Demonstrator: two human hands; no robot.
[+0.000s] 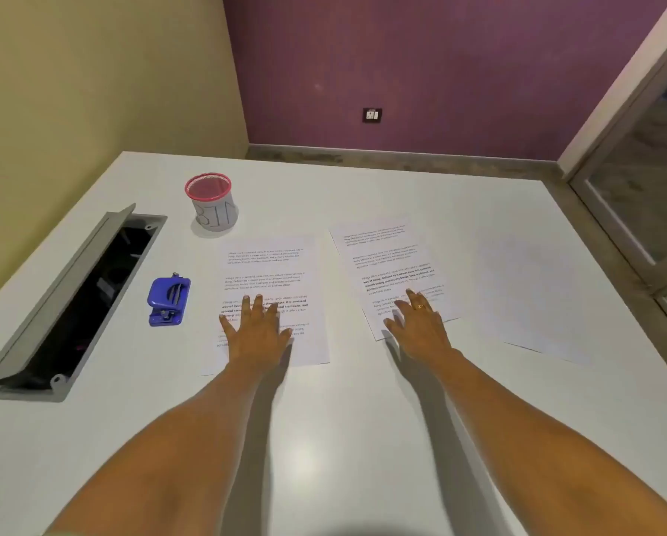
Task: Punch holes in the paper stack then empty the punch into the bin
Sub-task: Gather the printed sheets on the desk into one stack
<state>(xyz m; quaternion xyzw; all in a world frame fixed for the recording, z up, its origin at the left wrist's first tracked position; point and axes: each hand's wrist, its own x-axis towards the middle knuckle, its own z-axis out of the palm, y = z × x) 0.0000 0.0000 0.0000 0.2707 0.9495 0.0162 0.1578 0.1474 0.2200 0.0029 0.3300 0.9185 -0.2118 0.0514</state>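
Printed sheet (270, 265) under the flat, straight-fingered left hand (256, 330) and a second sheet (386, 257) under the equally flat right hand (420, 323) lie apart on the desk (324, 439), a blank sheet (537, 295) further right. Blue punch (168, 299) sits just left, bin (212, 203) behind. Gathered carelessly, edges could sit uneven, misaligning the holes.

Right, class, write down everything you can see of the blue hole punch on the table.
The hole punch is small and blue, seemingly plastic, with silvery metal parts showing on top. It sits flat on the white table, between the open cable hatch and the printed sheet under the left hand. Nothing touches it; the hand lies apart. Whether it holds paper chips cannot be seen.
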